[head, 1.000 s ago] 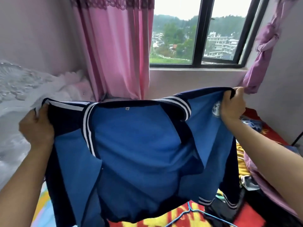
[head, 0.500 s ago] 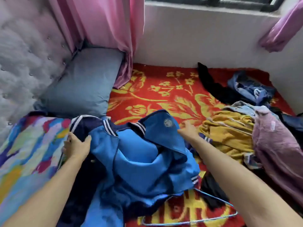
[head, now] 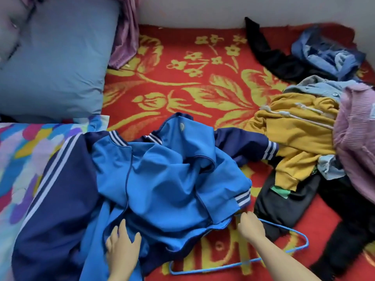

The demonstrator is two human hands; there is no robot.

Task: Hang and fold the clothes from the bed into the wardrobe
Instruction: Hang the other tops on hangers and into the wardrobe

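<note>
A blue track jacket with navy sleeves and white stripes lies crumpled on the red and yellow bed cover. My left hand rests flat on its lower front, fingers straight. My right hand reaches at the jacket's hem, right by a thin blue wire hanger lying partly under the jacket. Whether its fingers touch the hanger or the cloth is unclear. Nothing is gripped by either hand.
A heap of clothes fills the right: a mustard hoodie, a pink knit, denim pieces and black garments. A grey-blue pillow and a colourful blanket lie at the left. A pink curtain hangs behind.
The jacket was held up spread between both hands, then dropped onto the bed. Both hands let go and moved down to its lower edge; my view tilted down from the window.
</note>
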